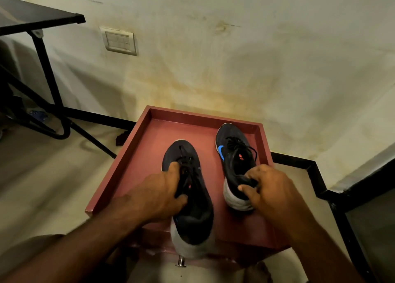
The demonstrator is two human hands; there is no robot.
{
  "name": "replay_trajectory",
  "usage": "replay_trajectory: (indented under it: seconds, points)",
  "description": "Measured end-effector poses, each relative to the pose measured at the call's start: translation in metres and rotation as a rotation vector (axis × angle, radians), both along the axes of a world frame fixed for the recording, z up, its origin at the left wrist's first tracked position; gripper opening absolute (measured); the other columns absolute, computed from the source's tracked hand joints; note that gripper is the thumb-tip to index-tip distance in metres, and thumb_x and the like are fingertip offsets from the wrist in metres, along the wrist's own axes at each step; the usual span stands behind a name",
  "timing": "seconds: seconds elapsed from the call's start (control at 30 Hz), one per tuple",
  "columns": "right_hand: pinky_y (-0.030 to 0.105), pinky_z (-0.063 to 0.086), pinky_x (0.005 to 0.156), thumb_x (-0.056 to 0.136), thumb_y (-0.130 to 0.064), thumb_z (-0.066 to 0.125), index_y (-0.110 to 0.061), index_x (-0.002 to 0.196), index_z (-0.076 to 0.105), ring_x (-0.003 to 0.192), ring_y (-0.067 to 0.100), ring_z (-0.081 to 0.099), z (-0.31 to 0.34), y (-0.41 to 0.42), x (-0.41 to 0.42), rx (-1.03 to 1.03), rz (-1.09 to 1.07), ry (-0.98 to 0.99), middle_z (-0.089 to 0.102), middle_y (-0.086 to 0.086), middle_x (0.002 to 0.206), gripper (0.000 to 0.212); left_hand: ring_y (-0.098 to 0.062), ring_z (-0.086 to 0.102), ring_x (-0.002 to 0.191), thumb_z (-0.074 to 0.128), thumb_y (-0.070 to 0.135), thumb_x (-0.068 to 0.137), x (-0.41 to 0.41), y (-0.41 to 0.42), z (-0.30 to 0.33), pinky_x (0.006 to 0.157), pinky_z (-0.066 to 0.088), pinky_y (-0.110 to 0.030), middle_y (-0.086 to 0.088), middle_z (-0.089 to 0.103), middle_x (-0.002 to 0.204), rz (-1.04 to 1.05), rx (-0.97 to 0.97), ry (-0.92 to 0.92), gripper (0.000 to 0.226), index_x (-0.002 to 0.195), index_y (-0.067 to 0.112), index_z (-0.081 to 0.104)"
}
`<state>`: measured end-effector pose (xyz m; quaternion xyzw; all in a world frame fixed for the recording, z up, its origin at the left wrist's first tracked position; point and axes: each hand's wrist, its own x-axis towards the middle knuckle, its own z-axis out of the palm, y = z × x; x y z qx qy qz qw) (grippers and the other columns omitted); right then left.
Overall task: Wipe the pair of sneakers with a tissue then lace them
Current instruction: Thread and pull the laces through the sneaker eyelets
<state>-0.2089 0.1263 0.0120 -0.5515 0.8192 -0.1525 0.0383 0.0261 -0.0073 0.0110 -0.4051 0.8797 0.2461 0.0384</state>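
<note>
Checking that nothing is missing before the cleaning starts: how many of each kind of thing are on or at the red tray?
Sneakers: 2 (left one, right one)
Hands: 2 (left hand, right hand)
Tray: 1
Total: 5

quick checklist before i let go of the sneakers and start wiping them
1. Left sneaker seated in the red tray: not ok, its heel overhangs the near edge.
2. Right sneaker inside the tray: ok, sole down.
3. Left hand grip: ok, fingers curl into the shoe's opening.
4. Right hand grip: ok, it pinches the heel collar.
5. Tissue within reach: not ok, none in view.
6. Laces present: ok, black laces show on both shoes; how far they are threaded, cannot tell.
</note>
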Motion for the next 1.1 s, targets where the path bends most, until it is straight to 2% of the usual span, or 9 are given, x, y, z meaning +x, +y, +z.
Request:
replay_trajectory:
  seconds: [0.07,0.17,0.23,0.33,0.5,0.63,0.87,0.97,1.1]
  points:
    - [0.024,0.035,0.074,0.090,-0.034,0.072,-0.021,0.094,0.069,0.082,0.010,0.053,-0.006,-0.004,0.014,-0.047,0.075,-0.036,0.061,-0.007,0.095,0.014,-0.012,0.057,0.071,0.064,0.031,0.098,-0.006,-0.015,-0.001,0.054,0.036,-0.017,0.007,0.056,0.085,0.083,-0.145,0.064,0.036,0.125,0.017,0.045]
    - [0.020,0.035,0.070,0.090,-0.027,0.070,-0.014,0.089,0.067,0.079,0.010,0.051,-0.013,-0.009,0.035,-0.096,0.168,-0.069,0.059,-0.003,0.092,0.013,-0.021,0.069,0.096,0.068,0.029,0.096,-0.020,-0.043,0.000,0.071,0.043,-0.024,-0.002,0.072,0.108,0.127,-0.242,0.149,0.035,0.128,0.019,0.060]
    - [0.014,0.034,0.068,0.091,-0.026,0.066,-0.015,0.091,0.067,0.080,0.008,0.052,-0.016,-0.017,0.044,-0.132,0.211,-0.081,0.059,-0.004,0.094,0.011,-0.022,0.070,0.100,0.069,0.030,0.095,-0.030,-0.055,0.001,0.073,0.043,-0.026,-0.004,0.075,0.112,0.097,-0.278,0.162,0.033,0.126,0.019,0.064]
    - [0.007,0.035,0.069,0.091,-0.024,0.066,-0.015,0.093,0.068,0.081,0.004,0.053,-0.019,-0.022,0.047,-0.158,0.244,-0.102,0.060,-0.005,0.096,0.009,-0.021,0.070,0.097,0.071,0.032,0.095,-0.034,-0.062,-0.005,0.068,0.041,-0.025,-0.001,0.076,0.111,0.094,-0.289,0.189,0.033,0.125,0.021,0.066]
    - [0.010,0.040,0.069,0.089,-0.025,0.065,-0.013,0.089,0.068,0.076,0.002,0.052,-0.016,-0.021,0.044,-0.189,0.300,-0.139,0.061,-0.005,0.092,0.012,-0.012,0.071,0.088,0.073,0.038,0.095,-0.029,-0.064,-0.010,0.056,0.038,-0.015,0.005,0.077,0.109,0.144,-0.230,0.269,0.035,0.128,0.027,0.065]
    - [0.020,0.047,0.070,0.088,-0.026,0.065,-0.014,0.089,0.070,0.078,0.003,0.054,-0.014,-0.022,0.042,-0.203,0.342,-0.172,0.062,-0.006,0.092,0.014,-0.016,0.071,0.091,0.071,0.035,0.096,-0.026,-0.063,-0.011,0.067,0.051,-0.025,0.001,0.075,0.108,0.140,-0.262,0.223,0.036,0.129,0.023,0.064]
    - [0.009,0.043,0.074,0.089,-0.021,0.072,-0.015,0.098,0.074,0.080,-0.002,0.058,-0.023,-0.030,0.042,-0.245,0.333,-0.252,0.065,-0.008,0.102,0.012,-0.016,0.067,0.092,0.072,0.039,0.096,-0.020,-0.060,0.000,0.068,0.046,-0.021,-0.003,0.073,0.116,0.224,-0.260,0.178,0.045,0.132,0.015,0.060]
    - [0.024,0.047,0.083,0.087,-0.035,0.071,-0.022,0.111,0.069,0.097,0.004,0.056,-0.023,-0.028,0.040,-0.237,0.177,-0.187,0.057,-0.011,0.115,0.027,-0.013,0.067,0.093,0.066,0.060,0.093,-0.006,-0.050,0.016,0.068,0.041,-0.023,-0.001,0.071,0.126,0.220,-0.237,0.254,0.062,0.139,0.020,0.052]
    - [0.035,0.043,0.107,0.085,-0.059,0.071,-0.040,0.151,0.040,0.139,0.016,0.041,-0.024,-0.014,0.033,-0.018,0.033,-0.130,0.035,-0.009,0.156,0.076,-0.015,0.057,0.131,0.075,0.070,0.077,0.011,-0.018,0.020,0.087,0.043,-0.014,0.007,0.056,0.138,-0.002,-0.092,0.164,0.111,0.162,0.030,0.015]
